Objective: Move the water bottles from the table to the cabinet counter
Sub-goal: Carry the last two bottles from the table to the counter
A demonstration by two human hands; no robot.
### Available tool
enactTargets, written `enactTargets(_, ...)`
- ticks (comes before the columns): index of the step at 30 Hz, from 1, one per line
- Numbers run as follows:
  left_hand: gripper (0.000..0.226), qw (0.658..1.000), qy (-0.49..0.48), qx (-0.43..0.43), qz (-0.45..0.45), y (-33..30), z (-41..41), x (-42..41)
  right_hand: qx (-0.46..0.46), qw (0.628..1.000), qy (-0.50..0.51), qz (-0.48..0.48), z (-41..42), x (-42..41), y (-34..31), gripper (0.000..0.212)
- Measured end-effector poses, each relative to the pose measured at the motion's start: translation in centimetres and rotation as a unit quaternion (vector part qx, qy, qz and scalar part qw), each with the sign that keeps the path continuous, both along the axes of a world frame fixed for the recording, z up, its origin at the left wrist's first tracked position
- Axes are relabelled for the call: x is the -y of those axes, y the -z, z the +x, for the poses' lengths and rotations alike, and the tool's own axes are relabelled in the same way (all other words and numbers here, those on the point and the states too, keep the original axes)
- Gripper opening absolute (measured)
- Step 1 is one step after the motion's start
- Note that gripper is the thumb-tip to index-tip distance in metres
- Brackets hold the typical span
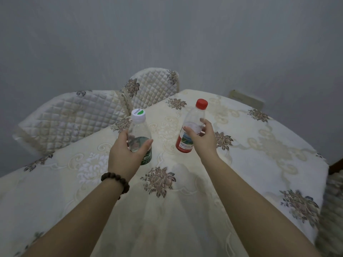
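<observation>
Left hand [124,154] wraps the green-label bottle [139,138] round its middle, thumb across the front. Right hand [201,138] pinches the red-label bottle [191,127] just above its label, tilted, over the table [259,154]. Thin clear plastic, nearly empty by the look: light, squashy, a bit slick, so mid-body grips suit.

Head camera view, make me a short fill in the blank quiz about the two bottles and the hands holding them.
1. The left hand grips the bottle whose label is ____.
2. The right hand holds the bottle with the ____ cap.
3. The beaded bracelet sits on the ____ wrist.
4. The tablecloth is patterned with ____.

Missing words: green; red; left; flowers
</observation>
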State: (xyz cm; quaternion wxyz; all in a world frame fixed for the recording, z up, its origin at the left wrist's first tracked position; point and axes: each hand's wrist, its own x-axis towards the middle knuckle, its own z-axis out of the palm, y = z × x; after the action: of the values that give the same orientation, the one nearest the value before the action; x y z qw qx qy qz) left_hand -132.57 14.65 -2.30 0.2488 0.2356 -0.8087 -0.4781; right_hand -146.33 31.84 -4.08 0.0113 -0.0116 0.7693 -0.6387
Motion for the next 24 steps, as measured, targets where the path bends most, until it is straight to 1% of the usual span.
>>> enactTargets(4,0.043,1.000,0.003,-0.003,0.002,-1.6,3.0,-1.6,-0.014,1.000,-0.019,0.000,6.4,-2.0,-2.9,0.058)
enactTargets(7,0.059,1.000,0.014,0.006,0.013,-2.3,5.5,-2.8,-0.011,1.000,-0.026,0.000,10.9,-3.4,-4.4,0.056)
enactTargets(9,0.065,0.999,0.024,0.014,0.018,-2.6,7.3,-3.7,-0.005,1.000,-0.017,0.005,13.6,-4.4,-4.9,0.057)
enactTargets(15,0.067,0.996,0.083,0.021,0.039,-3.1,12.0,-7.3,-0.015,0.999,0.047,-0.005,21.1,-8.2,-6.2,0.060)
enactTargets(21,0.065,0.983,0.178,0.018,0.041,-3.6,16.0,-11.8,-0.023,0.992,0.125,-0.015,28.9,-12.5,-7.0,0.054)
enactTargets(24,0.064,0.973,0.228,0.016,0.034,-3.9,17.7,-14.2,-0.036,0.984,0.174,-0.011,32.6,-14.5,-7.2,0.055)
